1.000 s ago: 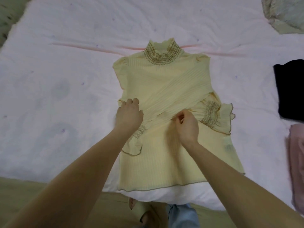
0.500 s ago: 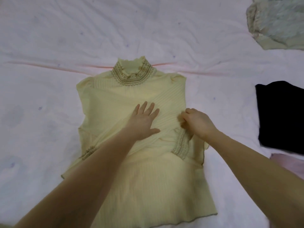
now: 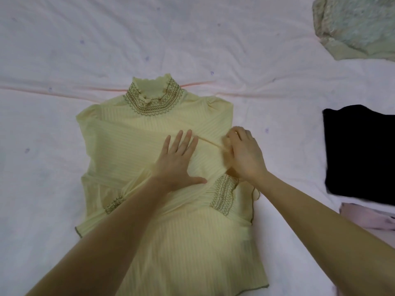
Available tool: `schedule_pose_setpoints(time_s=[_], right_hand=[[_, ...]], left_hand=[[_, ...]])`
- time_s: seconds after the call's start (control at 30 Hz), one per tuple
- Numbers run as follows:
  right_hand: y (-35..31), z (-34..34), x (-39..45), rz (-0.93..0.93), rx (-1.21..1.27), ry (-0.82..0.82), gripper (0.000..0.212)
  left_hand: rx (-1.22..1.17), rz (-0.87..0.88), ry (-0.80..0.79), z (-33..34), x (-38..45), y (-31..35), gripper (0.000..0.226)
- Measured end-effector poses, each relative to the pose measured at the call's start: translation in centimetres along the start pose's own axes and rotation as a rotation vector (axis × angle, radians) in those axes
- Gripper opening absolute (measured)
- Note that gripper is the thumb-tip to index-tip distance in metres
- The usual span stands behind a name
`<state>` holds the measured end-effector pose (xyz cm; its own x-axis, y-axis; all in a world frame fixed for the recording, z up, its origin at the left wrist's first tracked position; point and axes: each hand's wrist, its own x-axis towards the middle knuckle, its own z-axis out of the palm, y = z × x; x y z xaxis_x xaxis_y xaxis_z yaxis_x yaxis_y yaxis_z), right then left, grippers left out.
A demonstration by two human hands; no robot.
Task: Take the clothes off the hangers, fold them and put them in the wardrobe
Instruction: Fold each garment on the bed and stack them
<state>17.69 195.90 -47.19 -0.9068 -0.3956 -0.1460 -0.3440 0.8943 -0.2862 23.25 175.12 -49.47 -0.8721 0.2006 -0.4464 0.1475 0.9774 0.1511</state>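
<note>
Left hand (image 3: 178, 161): fingers straight and spread wide, palm lying flat on the chest of the yellow blouse (image 3: 162, 167), pressing down on the folded-over sleeves. Right hand (image 3: 245, 154): fingers curled and pinching a fold of the blouse fabric at its right edge; the fingertips are turning under the knuckles and are blurred, so the exact pinch point is hard to make out.

The blouse is lying front-up on the white bedsheet (image 3: 64, 50), collar pointing to the far side, both sleeves crossing over the body. The left cuff is partly hiding under the left forearm; the hem is running out of view at the near edge.

To the right a black garment (image 3: 361, 152) is lying cut off by the frame. Just nearer, a pink garment (image 3: 367, 216) is also cropped. Far right, a pale green fuzzy item (image 3: 359, 26) is showing only partly.
</note>
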Motion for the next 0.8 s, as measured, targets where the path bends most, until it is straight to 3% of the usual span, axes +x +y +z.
schedule_pose_setpoints(time_s=[0.13, 0.2, 0.27, 0.3, 0.37, 0.63, 0.8], right_hand=[[-1.3, 0.9, 2.9, 0.197, 0.28, 0.015, 0.038], [-1.6, 0.8, 5.4, 0.246, 0.211, 0.06, 0.033], [-2.1, 0.7, 7.7, 0.143, 0.072, 0.044, 0.031], [-2.5, 0.7, 8.6, 0.079, 0.037, 0.03, 0.028], [-3.8, 1.0, 9.9, 0.019, 0.036, -0.019, 0.021], [-10.0, 2.5, 8.8, -0.336, -0.157, -0.247, 0.045], [-13.9, 3.0, 7.4, -0.27, -0.206, -0.374, 0.042]], left_hand=[[-0.049, -0.049, -0.051, 0.8, -1.3, -1.4, 0.126], [-0.164, -0.051, 0.14, 0.6, -1.9, -2.1, 0.107], [-0.212, -0.089, 0.377, 0.3, -1.9, -3.1, 0.076], [-0.211, -0.122, 0.407, 0.0, -1.8, -3.6, 0.064], [-0.27, -0.207, 0.309, -0.7, -1.8, -4.6, 0.052], [-0.441, -0.387, 0.106, -1.8, -6.9, -7.4, 0.04], [-0.402, -0.445, -0.137, -1.0, -12.2, -9.5, 0.037]])
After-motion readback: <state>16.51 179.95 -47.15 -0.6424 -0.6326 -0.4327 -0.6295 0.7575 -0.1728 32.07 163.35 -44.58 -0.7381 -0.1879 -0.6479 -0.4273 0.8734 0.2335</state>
